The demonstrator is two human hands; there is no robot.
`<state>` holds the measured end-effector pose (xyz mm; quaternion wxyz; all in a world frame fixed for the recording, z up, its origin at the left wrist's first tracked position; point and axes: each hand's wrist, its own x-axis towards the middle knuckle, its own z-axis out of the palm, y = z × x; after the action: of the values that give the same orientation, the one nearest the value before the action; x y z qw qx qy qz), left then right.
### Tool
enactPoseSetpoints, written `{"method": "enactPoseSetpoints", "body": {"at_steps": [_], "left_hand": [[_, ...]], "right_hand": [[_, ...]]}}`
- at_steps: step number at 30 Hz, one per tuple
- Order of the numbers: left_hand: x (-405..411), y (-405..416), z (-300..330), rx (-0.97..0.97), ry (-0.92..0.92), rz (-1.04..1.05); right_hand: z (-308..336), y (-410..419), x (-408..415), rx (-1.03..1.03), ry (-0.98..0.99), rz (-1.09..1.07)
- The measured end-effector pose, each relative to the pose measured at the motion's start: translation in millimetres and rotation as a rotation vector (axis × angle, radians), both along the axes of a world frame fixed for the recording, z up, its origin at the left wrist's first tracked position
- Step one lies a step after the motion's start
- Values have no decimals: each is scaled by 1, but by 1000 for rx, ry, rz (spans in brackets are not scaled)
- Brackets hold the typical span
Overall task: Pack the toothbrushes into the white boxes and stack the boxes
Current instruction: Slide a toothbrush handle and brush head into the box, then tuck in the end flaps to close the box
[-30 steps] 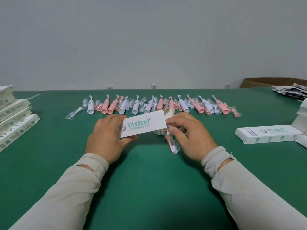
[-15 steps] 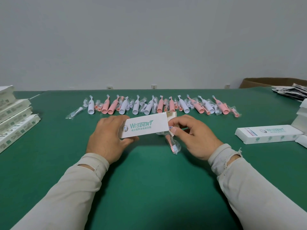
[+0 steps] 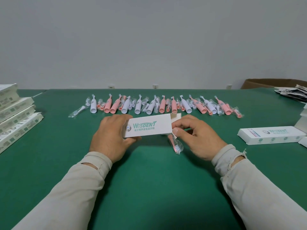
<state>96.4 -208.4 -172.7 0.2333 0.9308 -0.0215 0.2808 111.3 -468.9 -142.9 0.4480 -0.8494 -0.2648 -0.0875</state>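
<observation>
Holding: my left hand (image 3: 111,138) gripped the white box (image 3: 147,127).
Right hand (image 3: 197,136): my fingers pinched its open end flap (image 3: 176,117).
Beneath: wrapped pink brush head (image 3: 174,143).

We are holding a box (image 3: 148,126) over the middle of the surface (image 3: 149,180), our left hand (image 3: 111,137) at its left end and our right hand (image 3: 197,136) at its right end. A wrapped brush head (image 3: 175,145) is lying just below the box's right end. Behind the box, a row of toothbrushes (image 3: 159,106) is stretching left to right. A stack of boxes (image 3: 15,113) is sitting at far left, a single box (image 3: 271,134) at right, and papers (image 3: 294,92) at far right behind it.
</observation>
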Motion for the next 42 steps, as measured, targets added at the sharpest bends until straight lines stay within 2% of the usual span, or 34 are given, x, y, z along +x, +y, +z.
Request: {"method": "enactPoseSetpoints", "body": {"at_steps": [3,8,11,13,15,18,20,24,26,29,31,33,35,36,38,42], "left_hand": [[-1,-1,1,-6,-15,-14],[-2,-4,2,17,-33,-11],[-1,1,1,4,-19,9],[1,5,1,-6,-8,30],[2,7,1,9,11,66],[5,9,-2,28,30,120],[5,9,-3,9,34,137],[5,8,-4,-6,16,146],[5,8,-4,-5,13,154],[5,8,-3,-5,4,170],[5,9,-2,3,-4,188],[4,9,-1,16,-4,209],[4,9,0,26,3,211],[4,9,1,34,8,204],[4,8,1,46,21,182],[3,7,0,38,32,153]], "right_hand": [[-2,1,3,87,10,-16],[-8,6,9,227,137,-41],[-4,1,14,416,148,-160],[-3,-7,18,431,103,-297],[-3,-13,21,336,60,-401],[-8,-9,17,96,54,-403],[-12,0,10,-104,69,-377],[-9,17,-1,-629,131,-367],[-5,18,-2,-705,151,-373],[-4,6,1,-612,162,-365],[-2,-5,5,-380,81,-406],[2,-11,9,-62,-48,-433],[3,-11,12,194,-72,-362],[1,-8,11,258,-53,-299],[-5,-2,11,248,-41,-204],[-8,-1,10,90,-93,-219]]}}
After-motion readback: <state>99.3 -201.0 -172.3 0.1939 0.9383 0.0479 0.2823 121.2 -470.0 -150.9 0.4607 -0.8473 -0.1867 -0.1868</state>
